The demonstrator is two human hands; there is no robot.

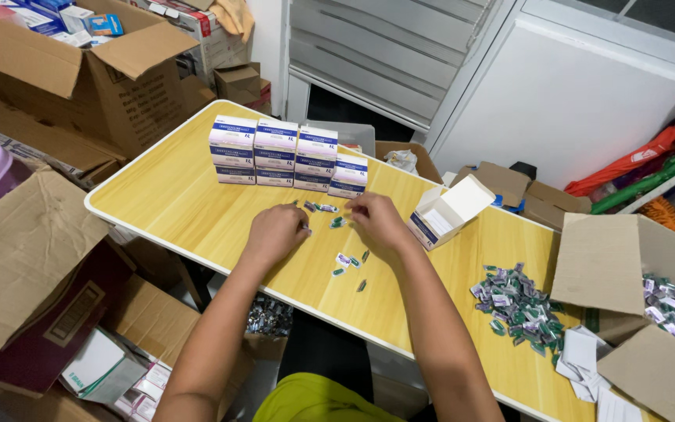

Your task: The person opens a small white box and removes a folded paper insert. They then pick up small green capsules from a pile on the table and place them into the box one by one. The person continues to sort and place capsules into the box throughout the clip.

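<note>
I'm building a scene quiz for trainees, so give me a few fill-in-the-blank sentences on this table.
1. Both hands rest on a ____ table.
2. The white-and-blue boxes stand stacked at the table's ____ edge.
3. The small box beside the right hand is ____.

Missing: yellow; far; open

My fingertips (304,227) curl under, hiding any grasp; small sachets (343,260) too tiny to identify; tabletop (197,203) near-right corner cut off by frame edge.

White-and-purple boxes (287,155) stand on the yellow wood-grain table (189,203); right of them, a green-and-silver sachet pile (519,304); brown cardboard cartons (626,266) beyond.
</note>
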